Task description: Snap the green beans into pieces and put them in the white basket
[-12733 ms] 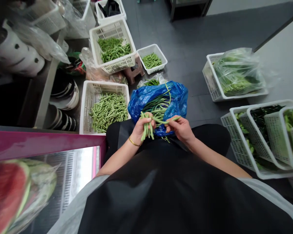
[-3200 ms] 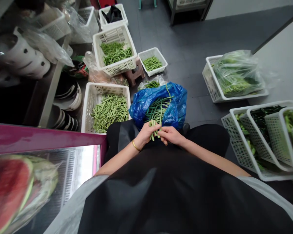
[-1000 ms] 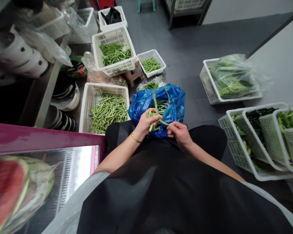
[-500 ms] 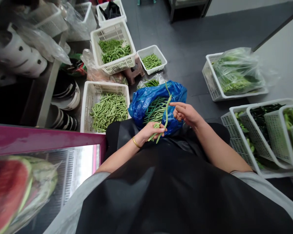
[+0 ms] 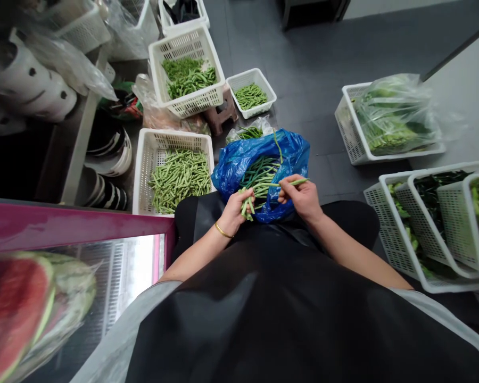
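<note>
My left hand [image 5: 235, 211] is closed around a small bunch of green bean pieces [image 5: 247, 205], just in front of the blue plastic bag [image 5: 233, 162]. In my right hand [image 5: 302, 199] a long green bean [image 5: 300, 182] is pinched between thumb and fingers; its far part stretches left toward my left hand. More long green beans [image 5: 259, 173] lie inside the open bag, which rests against my lap. One bean strand [image 5: 278, 146] hangs over the bag's far side. Left of the bag, a white basket [image 5: 137, 175] holds a heap of short bean pieces [image 5: 179, 178].
A white basket [image 5: 219, 98] of greens stands on a brown stool [image 5: 222, 113], beside a smaller bean basket [image 5: 273, 101]. Bagged vegetables fill a basket [image 5: 353, 141] at right, with more vegetable baskets [image 5: 407, 239] nearer me. A magenta-framed case [image 5: 75, 226] with cut watermelon [image 5: 14, 308] borders my left.
My right hand has lowered and closed on a bean, which now lies roughly level instead of upright. My left hand has shifted slightly left and up with its bunch.
</note>
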### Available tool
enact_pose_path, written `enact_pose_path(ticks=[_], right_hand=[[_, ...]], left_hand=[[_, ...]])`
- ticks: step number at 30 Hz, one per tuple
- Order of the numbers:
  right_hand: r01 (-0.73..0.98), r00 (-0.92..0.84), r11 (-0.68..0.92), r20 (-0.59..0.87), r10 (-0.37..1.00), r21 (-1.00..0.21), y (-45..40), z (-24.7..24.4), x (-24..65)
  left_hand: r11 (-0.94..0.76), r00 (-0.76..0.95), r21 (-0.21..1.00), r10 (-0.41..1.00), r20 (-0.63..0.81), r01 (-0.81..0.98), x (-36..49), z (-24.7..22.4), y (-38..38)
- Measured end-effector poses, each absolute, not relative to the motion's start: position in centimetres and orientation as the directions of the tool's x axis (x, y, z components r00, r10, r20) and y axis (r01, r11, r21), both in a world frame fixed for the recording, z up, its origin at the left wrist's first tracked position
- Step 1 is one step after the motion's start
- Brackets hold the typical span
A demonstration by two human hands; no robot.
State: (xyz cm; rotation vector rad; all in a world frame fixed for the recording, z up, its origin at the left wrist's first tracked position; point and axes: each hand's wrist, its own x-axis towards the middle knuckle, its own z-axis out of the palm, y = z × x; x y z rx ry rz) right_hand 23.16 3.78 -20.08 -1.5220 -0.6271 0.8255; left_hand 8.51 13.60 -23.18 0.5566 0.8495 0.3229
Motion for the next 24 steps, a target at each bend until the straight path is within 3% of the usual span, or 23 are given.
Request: enact_pose_path(ticks=[3,5,7,11,13,15,18,20,24], right_hand=[[-0.122,0.643,-0.080,-0.140,0.753,-0.989,3.1,-19.7,21.8],[-0.194,0.601,-0.095,-0.195,0.775,-0.976,3.2,-19.8,21.6],[-0.303,0.479,-0.171,-0.305,0.823,-0.937,3.6,-20.3,21.8],[-0.400,0.328,-0.273,-0.415,0.849,-0.875,4.4,-21.2,22.0],[-0.281,0.352,-0.264,-0.355,0.866,-0.923,4.2,-21.1,21.6],[-0.042,0.354,-0.209,-0.210,0.911,-0.977,3.6,-20.7,20.7],[0.225,0.133,-0.069,-0.040,0.990,-0.972,2.7,-20.1,19.4],[0.155,0.038,-0.095,-0.090,0.995,-0.983,2.5,-20.3,19.0],[-0.194,0.058,-0.307,-0.324,0.944,-0.932,3.0,-21.8,19.1]], left_hand=[[0.846,0.506,0.497,0.520,-0.688,-0.193,8.4,-23.8,15.1],[0.832,0.478,0.519,0.544,-0.690,-0.196,8.1,-23.9,15.8],[0.810,0.579,0.582,0.507,-0.638,-0.067,7.9,-23.7,15.8],[0.714,0.851,0.675,0.224,-0.474,0.188,8.1,-22.9,14.1],[0.686,0.866,0.704,0.228,-0.445,0.182,8.4,-22.7,13.3],[0.675,0.805,0.728,0.362,-0.469,0.120,8.7,-23.0,13.0],[0.704,0.663,0.708,0.509,-0.549,0.046,8.9,-23.7,13.0],[0.748,0.649,0.663,0.493,-0.580,0.024,8.8,-24.0,13.0],[0.818,0.771,0.575,0.364,-0.523,0.004,8.1,-24.4,12.3]])
